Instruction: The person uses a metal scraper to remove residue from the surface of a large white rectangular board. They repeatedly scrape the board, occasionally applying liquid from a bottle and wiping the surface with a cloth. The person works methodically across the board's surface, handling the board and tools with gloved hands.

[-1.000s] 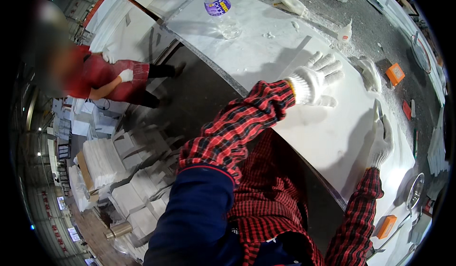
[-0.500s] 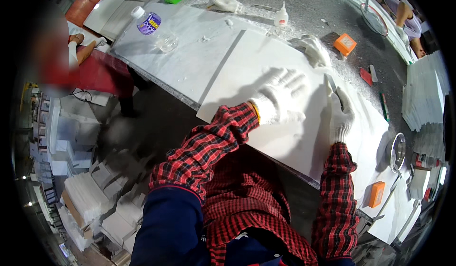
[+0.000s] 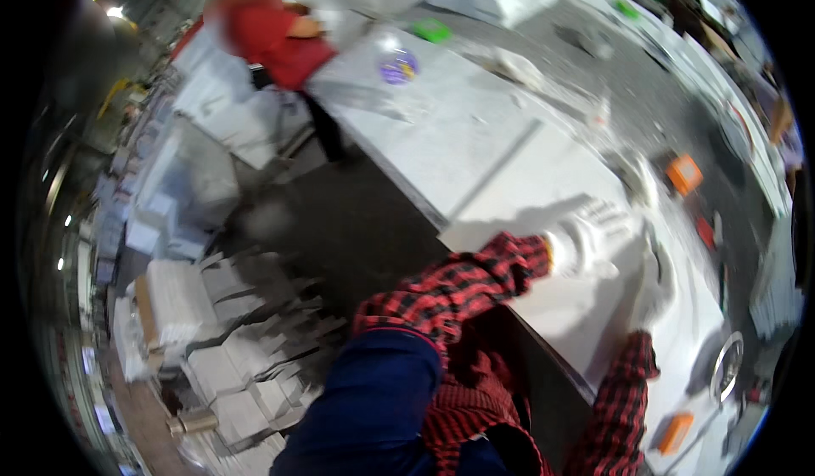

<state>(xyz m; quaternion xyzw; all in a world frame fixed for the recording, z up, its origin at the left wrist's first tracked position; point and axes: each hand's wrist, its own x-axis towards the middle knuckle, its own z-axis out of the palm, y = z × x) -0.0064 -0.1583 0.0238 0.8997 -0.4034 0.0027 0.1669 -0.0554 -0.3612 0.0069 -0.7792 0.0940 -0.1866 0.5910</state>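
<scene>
A large pale slab (image 3: 531,187) lies on the worktable under both hands. My left hand (image 3: 592,240), in a white knit glove, rests flat on it with fingers spread. Just to its right, my gloved right hand (image 3: 654,287) is closed on a thin flat blade (image 3: 649,231) that points away from me; motion blur softens its outline. The right hand sits low over the slab's surface. Beyond the hands lies a crumpled white cloth or glove (image 3: 637,179).
A purple-labelled bottle (image 3: 399,67) and a green object (image 3: 431,30) stand at the table's far left. Orange boxes (image 3: 683,174) (image 3: 676,433) and a round metal-rimmed dish (image 3: 727,367) are on the right. A person in red (image 3: 280,39) is far left; stacked white pieces (image 3: 178,302) fill the lower left.
The whole view has swung left, so the table and both hands appear farther right and lower. My left hand stays flat on the slab, and the right keeps the blade.
</scene>
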